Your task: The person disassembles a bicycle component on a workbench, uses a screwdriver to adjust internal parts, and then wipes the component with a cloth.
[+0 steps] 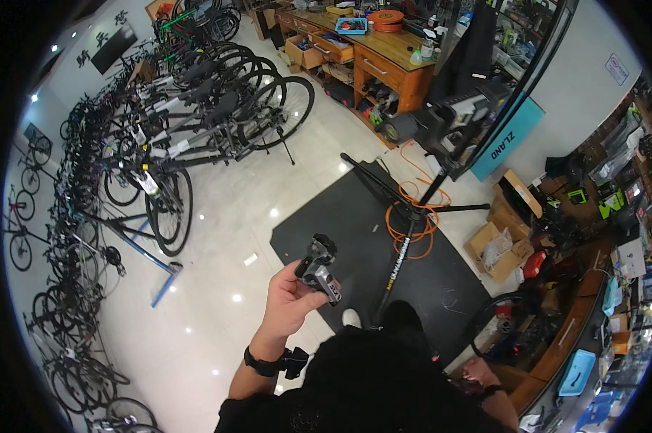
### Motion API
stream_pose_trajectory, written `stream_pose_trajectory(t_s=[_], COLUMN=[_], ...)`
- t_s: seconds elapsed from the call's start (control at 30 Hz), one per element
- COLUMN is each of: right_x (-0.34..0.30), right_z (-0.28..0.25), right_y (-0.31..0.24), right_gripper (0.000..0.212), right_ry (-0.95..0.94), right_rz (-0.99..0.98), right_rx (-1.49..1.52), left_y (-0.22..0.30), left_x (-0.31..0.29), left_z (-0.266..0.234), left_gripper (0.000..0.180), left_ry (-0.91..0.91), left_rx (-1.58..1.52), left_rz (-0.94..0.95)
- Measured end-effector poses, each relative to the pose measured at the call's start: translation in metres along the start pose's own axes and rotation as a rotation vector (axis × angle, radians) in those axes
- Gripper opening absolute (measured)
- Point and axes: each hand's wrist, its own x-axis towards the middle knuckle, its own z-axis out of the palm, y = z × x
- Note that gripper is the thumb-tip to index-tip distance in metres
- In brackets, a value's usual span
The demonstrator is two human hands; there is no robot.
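Observation:
My left hand (290, 303) is raised in front of me, fingers and thumb closed around a rear derailleur (320, 273). The derailleur is black and silver-grey, with its dark cage end pointing up and away. Below it lies the black floor mat (369, 252). Low on the right, my right hand (479, 373) reaches down beside the wooden cabinet (565, 339), close to a black bicycle tyre (477, 328). Its fingers look curled; whatever they hold is too small and dim to make out.
A repair stand (412, 216) rises from the mat, an orange hose (391, 231) looped around its base. Open cardboard boxes (495, 252) sit to the right. Rows of bicycles (218, 119) fill the left side. At the back stands a wooden workbench (384, 61) with open drawers.

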Motion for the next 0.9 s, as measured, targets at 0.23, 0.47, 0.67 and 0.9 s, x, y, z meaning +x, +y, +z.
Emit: stream_pose_trajectory(t_s=[0.23, 0.47, 0.67, 0.9], right_x=[0.106, 0.210, 0.288, 0.330], right_z=[0.236, 0.438, 0.476, 0.603], right_y=[-0.090, -0.154, -0.183, -0.192], right_gripper=[0.013, 0.012, 0.019, 0.020], right_ry=[0.293, 0.488, 0.461, 0.622], right_rz=[-0.027, -0.194, -0.286, -0.303], right_rx=[-0.569, -0.959, -0.885, -0.731], left_y=[0.023, 0.050, 0.084, 0.098], left_x=[0.125, 0.280, 0.413, 0.564], left_z=[-0.074, -0.124, -0.177, -0.251], left_gripper=[0.037, 0.037, 0.036, 0.029], left_ry=[-0.042, -0.007, -0.036, -0.017], left_rx=[-0.011, 0.039, 0.014, 0.010], left_rz=[0.014, -0.017, -0.060, -0.056])
